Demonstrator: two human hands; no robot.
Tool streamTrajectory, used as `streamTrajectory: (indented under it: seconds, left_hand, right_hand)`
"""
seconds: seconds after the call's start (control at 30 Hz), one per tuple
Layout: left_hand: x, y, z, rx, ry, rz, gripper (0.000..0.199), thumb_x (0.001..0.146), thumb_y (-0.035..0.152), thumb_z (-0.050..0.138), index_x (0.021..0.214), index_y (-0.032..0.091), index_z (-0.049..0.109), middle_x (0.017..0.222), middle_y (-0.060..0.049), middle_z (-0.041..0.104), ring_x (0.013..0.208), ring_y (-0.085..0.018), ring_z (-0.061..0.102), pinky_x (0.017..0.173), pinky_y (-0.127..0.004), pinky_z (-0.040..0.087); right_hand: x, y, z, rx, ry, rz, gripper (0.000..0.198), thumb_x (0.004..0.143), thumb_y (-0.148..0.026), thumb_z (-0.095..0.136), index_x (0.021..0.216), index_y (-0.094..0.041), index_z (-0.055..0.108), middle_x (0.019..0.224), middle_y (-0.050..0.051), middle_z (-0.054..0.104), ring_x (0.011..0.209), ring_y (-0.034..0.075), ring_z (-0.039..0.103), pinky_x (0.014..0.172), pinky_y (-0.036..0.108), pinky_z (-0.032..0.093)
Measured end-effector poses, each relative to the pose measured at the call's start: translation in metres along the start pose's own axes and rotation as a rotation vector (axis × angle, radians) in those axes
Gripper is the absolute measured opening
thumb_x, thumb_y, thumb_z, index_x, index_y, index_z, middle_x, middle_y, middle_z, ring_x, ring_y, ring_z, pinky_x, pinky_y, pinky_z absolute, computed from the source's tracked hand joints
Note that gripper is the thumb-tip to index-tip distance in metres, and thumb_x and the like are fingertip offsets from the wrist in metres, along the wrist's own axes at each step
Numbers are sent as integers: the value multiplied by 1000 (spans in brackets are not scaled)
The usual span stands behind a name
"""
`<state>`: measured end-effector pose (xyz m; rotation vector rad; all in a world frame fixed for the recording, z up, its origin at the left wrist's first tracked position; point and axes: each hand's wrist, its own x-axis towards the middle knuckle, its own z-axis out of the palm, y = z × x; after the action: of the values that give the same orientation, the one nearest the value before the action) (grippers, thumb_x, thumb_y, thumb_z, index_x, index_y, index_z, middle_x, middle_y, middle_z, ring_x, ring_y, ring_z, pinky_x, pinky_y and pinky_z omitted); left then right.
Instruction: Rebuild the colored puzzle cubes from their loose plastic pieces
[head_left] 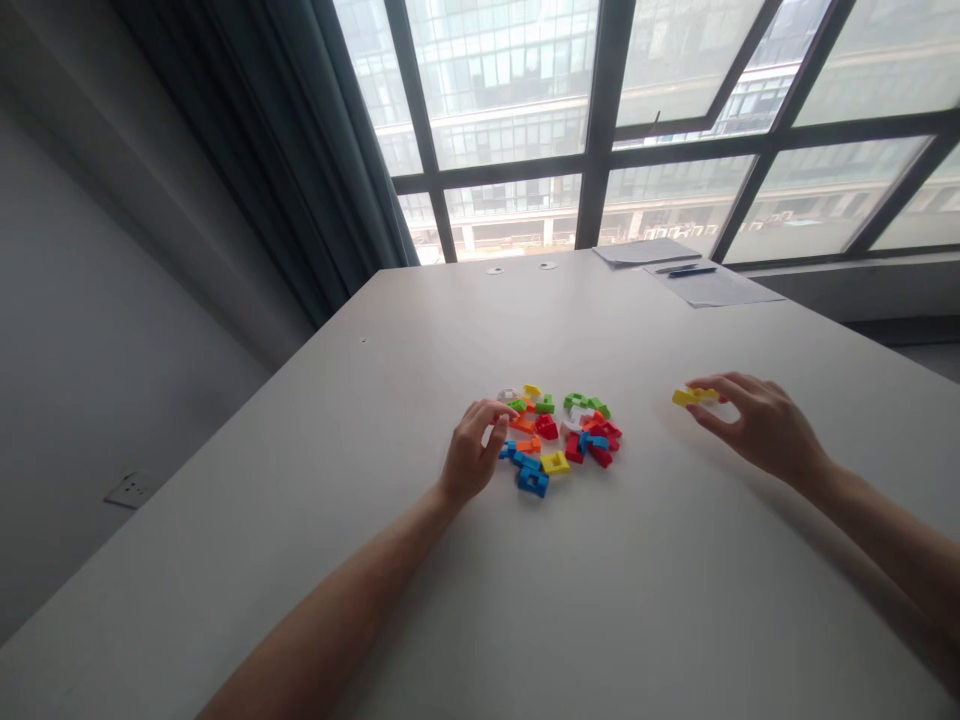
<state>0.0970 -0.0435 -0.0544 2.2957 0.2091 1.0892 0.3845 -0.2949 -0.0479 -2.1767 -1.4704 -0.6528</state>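
At the left edge of a pile of coloured plastic building blocks [547, 427] is my left hand [472, 450]. Its index finger and thumb are apart, with the fingertips close to an orange block [522, 425] and a green block [517, 406]; I see nothing held between them. Well right of the pile, my right hand [757, 420] pinches yellow blocks [694, 396] between thumb and fingers. They look like a short row, partly hidden by the fingertips. Nearer blocks in the pile include a blue one [533, 482], a yellow one [555, 463] and a red one [547, 427].
The pile lies on a large white table [465, 320]. Sheets of paper [720, 290] with pens [691, 271] on them are at the far right, by the window [517, 210]. A dark curtain [300, 150] hangs at the left, and a wall socket [133, 489] is below it.
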Motion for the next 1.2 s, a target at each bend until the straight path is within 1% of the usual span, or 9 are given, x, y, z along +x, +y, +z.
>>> streamTrajectory:
  seconds: [0.1,0.23,0.37,0.6,0.67,0.77,0.87,0.97,1.2]
  left_hand:
    - [0,0,0,2,-13,-17,23,97,26,39,89,18,59,87,-5,63,86,-18,58,81,-32,47]
    - [0,-1,0,-2,-18,-27,24,97,27,40,88,18,59,86,-4,63,86,-17,58,81,-32,47]
    - [0,-1,0,6,-23,-30,25,97,28,39,87,18,59,85,-4,63,85,-18,59,80,-32,47]
    - [0,0,0,24,-30,-9,23,97,27,40,88,18,59,87,-4,63,87,-18,59,80,-32,47]
    - [0,-1,1,38,-21,-10,22,97,26,39,88,18,59,87,-4,64,87,-18,58,81,-32,47]
    - [0,-4,2,82,6,-24,21,97,25,40,88,19,58,87,-4,64,87,-18,57,81,-33,47]
    - [1,-7,4,143,27,-56,18,95,23,41,89,19,58,90,-4,64,88,-19,56,81,-34,47]
    - [2,-9,5,180,37,-76,16,92,19,43,93,19,59,95,-5,63,93,-20,56,84,-36,48]
    - [4,-12,6,133,-20,-87,16,88,13,46,93,19,60,105,-7,61,105,-21,57,93,-40,48]
  right_hand:
    - [-16,27,-1,-98,-26,76,39,91,-54,44,95,-21,64,91,12,68,73,26,62,74,42,43]
    - [-21,43,2,-105,-94,189,39,89,-58,45,90,-23,62,88,11,68,74,27,62,70,41,42]
    - [-20,43,9,-120,-112,232,37,86,-58,52,89,-23,60,88,11,68,73,28,61,66,40,42]
    - [-20,36,13,-216,20,157,41,84,-62,53,85,-22,61,74,11,64,63,25,56,55,36,36]
    - [-20,35,11,-225,34,158,42,83,-63,54,87,-22,62,76,12,65,63,24,56,55,35,36]
    - [-16,31,7,-199,16,176,40,87,-59,51,92,-21,63,88,13,67,71,26,59,62,37,40]
    - [-7,19,3,-110,-15,143,32,92,-48,48,93,-19,63,92,11,66,78,25,61,71,38,44]
    - [4,-5,7,14,-44,55,24,92,-38,48,91,-20,63,94,9,66,84,24,61,77,39,46]
    - [29,-77,41,347,-85,-80,14,91,-25,50,92,-22,64,96,7,66,92,23,60,84,41,47]
